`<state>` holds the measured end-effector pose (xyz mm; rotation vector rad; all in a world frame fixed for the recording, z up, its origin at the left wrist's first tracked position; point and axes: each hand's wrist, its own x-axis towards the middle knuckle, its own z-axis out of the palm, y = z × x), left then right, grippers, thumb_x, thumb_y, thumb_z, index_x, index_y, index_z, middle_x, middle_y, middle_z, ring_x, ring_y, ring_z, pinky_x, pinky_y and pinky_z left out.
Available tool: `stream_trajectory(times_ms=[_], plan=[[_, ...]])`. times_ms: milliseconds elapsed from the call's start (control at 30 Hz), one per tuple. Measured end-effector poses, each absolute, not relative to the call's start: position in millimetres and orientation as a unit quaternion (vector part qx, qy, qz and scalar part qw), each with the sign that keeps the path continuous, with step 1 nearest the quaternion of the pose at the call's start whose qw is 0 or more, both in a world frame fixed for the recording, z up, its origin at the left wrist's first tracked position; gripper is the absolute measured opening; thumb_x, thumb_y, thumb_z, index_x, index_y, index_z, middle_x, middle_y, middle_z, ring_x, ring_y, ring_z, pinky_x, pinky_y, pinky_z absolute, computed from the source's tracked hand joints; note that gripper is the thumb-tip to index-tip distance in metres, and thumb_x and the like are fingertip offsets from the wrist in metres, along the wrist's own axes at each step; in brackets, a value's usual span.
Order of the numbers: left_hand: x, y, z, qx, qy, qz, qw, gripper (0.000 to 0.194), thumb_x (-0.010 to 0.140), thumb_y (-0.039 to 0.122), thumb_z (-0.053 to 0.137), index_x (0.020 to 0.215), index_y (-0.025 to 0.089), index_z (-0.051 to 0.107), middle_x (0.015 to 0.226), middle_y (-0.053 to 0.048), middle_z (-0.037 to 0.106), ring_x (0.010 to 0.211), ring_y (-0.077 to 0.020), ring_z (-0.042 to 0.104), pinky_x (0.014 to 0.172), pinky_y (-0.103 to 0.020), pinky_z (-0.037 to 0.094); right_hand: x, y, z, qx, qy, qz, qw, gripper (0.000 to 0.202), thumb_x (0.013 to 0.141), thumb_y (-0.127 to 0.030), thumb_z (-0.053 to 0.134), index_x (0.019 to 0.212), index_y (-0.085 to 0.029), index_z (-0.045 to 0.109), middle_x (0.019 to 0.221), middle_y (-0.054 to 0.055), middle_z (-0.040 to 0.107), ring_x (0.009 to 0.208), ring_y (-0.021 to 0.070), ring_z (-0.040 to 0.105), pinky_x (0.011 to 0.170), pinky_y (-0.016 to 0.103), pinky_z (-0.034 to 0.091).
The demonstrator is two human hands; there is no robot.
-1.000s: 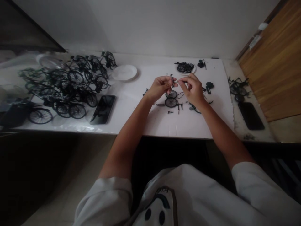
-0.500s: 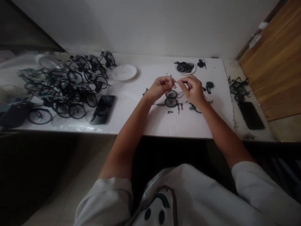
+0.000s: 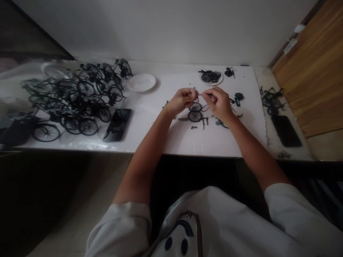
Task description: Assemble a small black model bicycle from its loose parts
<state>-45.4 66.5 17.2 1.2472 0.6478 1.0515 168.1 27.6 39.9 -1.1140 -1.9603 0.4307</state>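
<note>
My left hand [image 3: 184,99] is closed, thumb against fingers, on a small dark bicycle part [image 3: 195,90] whose tip sticks up past the fingertips. Just right of it, my right hand [image 3: 217,101] is pinched with its fingertips meeting that part; whether a separate piece sits in this pinch is too small to tell. Below the hands, two toy bicycle wheels [image 3: 194,116] lie on the white board [image 3: 179,142]. Thin dark forked pieces [image 3: 205,122] and a small dark bit [image 3: 194,127] lie beside them. Another curved part [image 3: 222,124] is partly hidden under my right wrist.
Many assembled toy bicycles [image 3: 80,96] crowd the left side, near a black phone [image 3: 118,125] and a white plate [image 3: 142,82]. A small plate of dark parts [image 3: 210,76] stands at the back. Rightward are green-black pieces [image 3: 239,97], a bicycle frame [image 3: 272,96] and a second phone [image 3: 286,131].
My right hand has dipped slightly, its fingertips staying by the left hand's. The left hand has barely moved, and the parts on the board lie as before.
</note>
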Motion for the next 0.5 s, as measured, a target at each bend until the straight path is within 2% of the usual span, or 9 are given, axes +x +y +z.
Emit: stream_trajectory(times_ms=[167,300,400,500], plan=[[-52,75,9,0.551,0.314,0.477,0.609,0.029,0.074,0.027,0.095,0.071,0.017,0.068,0.082,-0.006,0.075,0.067,-0.0102,0.067,0.047,-0.018,0.028,168,26,38,-0.458,-0.807,0.175,0.328,0.047,0.112,-0.057,0.048,0.117,-0.022,0.08,0.103,0.009,0.078,0.092,0.0232,0.067,0.09,0.034,0.047],[-58,80,2,0.568,0.318,0.47,0.596,0.028,0.072,0.025,0.096,0.071,0.017,0.069,0.075,-0.006,0.075,0.073,-0.0129,0.073,0.053,-0.018,0.038,167,27,34,-0.466,-0.823,0.158,0.284,0.046,0.114,-0.053,0.047,0.116,-0.022,0.082,0.102,0.009,0.08,0.092,0.023,0.07,0.087,0.032,0.044],[-59,81,1,0.59,0.308,0.467,0.582,0.026,0.072,0.023,0.094,0.071,0.016,0.069,0.074,-0.007,0.077,0.075,-0.0135,0.074,0.061,-0.02,0.048,167,27,33,-0.468,-0.823,0.156,0.281,0.048,0.113,-0.054,0.048,0.11,-0.02,0.082,0.097,0.009,0.079,0.088,0.0217,0.069,0.084,0.032,0.043],[-56,81,1,0.619,0.301,0.479,0.545,0.021,0.074,0.018,0.089,0.07,0.017,0.068,0.07,-0.006,0.075,0.078,-0.0146,0.075,0.07,-0.022,0.054,163,26,32,-0.46,-0.805,0.193,0.322,0.056,0.111,-0.063,0.049,0.096,-0.018,0.079,0.079,0.006,0.073,0.076,0.0185,0.064,0.076,0.031,0.042]])
